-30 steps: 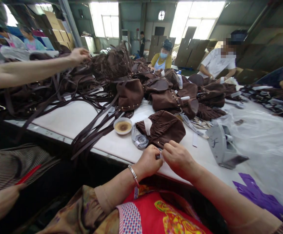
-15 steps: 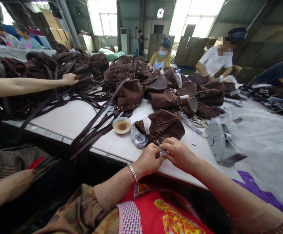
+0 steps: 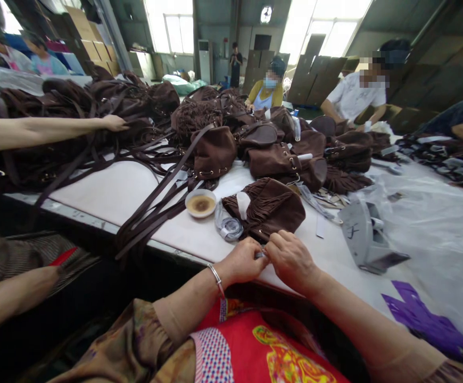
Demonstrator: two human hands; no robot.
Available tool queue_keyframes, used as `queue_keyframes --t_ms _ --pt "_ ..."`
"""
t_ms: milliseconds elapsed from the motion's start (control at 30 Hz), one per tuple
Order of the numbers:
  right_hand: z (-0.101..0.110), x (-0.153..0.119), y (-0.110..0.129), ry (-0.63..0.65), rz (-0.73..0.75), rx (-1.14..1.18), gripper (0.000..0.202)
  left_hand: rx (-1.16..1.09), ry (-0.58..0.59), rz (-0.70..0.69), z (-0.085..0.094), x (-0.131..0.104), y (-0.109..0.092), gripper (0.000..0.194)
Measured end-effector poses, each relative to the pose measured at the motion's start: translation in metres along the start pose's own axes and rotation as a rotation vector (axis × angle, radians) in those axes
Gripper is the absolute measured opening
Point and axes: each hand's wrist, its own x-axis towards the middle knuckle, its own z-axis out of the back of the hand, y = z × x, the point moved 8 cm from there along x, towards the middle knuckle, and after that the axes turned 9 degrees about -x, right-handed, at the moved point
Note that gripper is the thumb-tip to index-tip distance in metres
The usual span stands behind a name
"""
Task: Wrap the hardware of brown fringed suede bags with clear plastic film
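Note:
My left hand (image 3: 244, 261), with a silver bangle at the wrist, is closed at the table's front edge on something small and greyish, mostly hidden by the fingers. Against its fingertips my right hand (image 3: 291, 260) is also closed, its fingers curled over the same spot. Just beyond both hands lies a dark brown fringed bag (image 3: 283, 205) with a white tag on it. A coil of grey, plastic-wrapped strap (image 3: 230, 229) rests at the bag's left side.
A small bowl of tan paste (image 3: 200, 204) sits left of the coil. Brown bags (image 3: 213, 151) and long straps are heaped behind. A grey metal tape dispenser (image 3: 361, 234) and plastic sheeting (image 3: 431, 229) lie right. Another person's arm (image 3: 43, 130) reaches in from the left.
My right hand has drawn its fingers in and turned, closing up against my left hand. The other person's hand at the left has opened out slightly over the straps. The view has shifted slightly.

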Motion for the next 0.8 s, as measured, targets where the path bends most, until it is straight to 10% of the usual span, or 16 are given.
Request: queue_keyframes --t_ms 567,800 --pt "0.006 -0.045 -0.003 -0.296 -0.058 0.291 0.029 -0.696 0.099 0.335 -0.011 0.001 0.001 0.028" --pt "0.03 -0.068 -0.036 -0.38 -0.244 0.311 0.025 -0.29 -0.047 0.161 -0.002 0.007 -0.005 0.027"
